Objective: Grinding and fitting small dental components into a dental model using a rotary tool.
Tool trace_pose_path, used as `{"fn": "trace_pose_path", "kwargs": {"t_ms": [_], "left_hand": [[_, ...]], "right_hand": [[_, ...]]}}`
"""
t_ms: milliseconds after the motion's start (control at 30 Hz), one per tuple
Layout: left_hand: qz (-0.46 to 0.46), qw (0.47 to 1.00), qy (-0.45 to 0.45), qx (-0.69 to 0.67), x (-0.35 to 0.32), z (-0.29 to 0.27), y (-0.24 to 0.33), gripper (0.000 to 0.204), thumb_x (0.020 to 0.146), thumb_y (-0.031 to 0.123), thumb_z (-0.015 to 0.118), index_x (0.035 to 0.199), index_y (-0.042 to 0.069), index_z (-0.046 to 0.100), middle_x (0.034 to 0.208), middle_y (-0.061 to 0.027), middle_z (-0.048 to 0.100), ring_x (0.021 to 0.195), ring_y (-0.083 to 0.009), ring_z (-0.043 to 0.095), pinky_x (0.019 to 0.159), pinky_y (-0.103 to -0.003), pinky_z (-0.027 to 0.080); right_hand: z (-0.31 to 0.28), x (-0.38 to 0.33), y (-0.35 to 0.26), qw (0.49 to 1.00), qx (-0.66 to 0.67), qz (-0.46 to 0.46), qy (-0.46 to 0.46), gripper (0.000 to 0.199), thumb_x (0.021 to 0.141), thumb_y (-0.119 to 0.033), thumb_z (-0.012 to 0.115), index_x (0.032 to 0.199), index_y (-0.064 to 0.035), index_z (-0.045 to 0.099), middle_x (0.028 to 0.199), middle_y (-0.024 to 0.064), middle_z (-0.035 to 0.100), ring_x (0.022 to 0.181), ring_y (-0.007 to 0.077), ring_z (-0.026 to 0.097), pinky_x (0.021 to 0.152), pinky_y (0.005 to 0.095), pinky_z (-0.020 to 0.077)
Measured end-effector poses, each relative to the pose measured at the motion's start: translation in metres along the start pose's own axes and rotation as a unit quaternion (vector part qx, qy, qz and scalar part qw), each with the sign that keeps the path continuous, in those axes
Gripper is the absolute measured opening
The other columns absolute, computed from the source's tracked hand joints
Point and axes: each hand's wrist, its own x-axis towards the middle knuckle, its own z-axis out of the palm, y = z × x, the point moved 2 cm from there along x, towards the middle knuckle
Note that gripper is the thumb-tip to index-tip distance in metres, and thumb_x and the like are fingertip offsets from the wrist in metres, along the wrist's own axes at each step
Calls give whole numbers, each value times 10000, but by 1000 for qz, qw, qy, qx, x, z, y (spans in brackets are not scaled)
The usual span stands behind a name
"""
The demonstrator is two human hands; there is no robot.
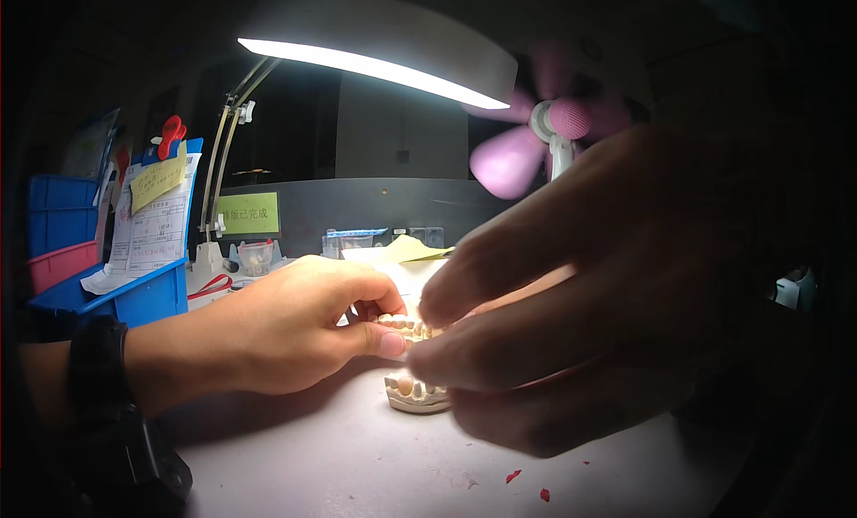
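Observation:
A pale dental cast point(399, 322) with a row of teeth is pinched between the thumb and curled fingers of my left hand point(312, 326). My right hand point(571, 339), large and in shadow, comes in from the right. Its bent fingertips close about the right side of the same cast and hide much of it; any small piece between them cannot be made out. Just below, a second dental cast point(412, 398) rests on the table, teeth up, one tooth a more orange tone. My right fingers cover its right end.
A lit lamp point(375, 71) hangs overhead on a jointed arm. Behind my right hand stands a pink fan point(509, 161). Blue bins point(147, 290) with clipped papers are at left. A yellow paper point(412, 249) and small clear boxes lie behind. Red scraps point(544, 495) dot the white tabletop point(357, 455).

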Motion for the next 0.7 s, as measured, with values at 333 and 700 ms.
{"fn": "trace_pose_path", "kwargs": {"t_ms": [333,700], "left_hand": [[-49,995,-6,-87,-4,-2,-2,327,961,291,710,1121,7,713,968,-120,728,898,-216,665,848,-353,522],[-38,999,-6,-27,-10,-4,14,336,958,291,730,1157,21,717,989,-106,719,941,-194,643,889,-348,494]], "right_hand": [[2,9,-1,987,103,119,12,169,922,-148,730,987,7,713,1041,131,718,1011,152,671,907,251,523],[23,-23,25,839,402,353,104,205,910,-150,743,1017,24,727,1005,116,729,955,134,667,878,240,511]]}}
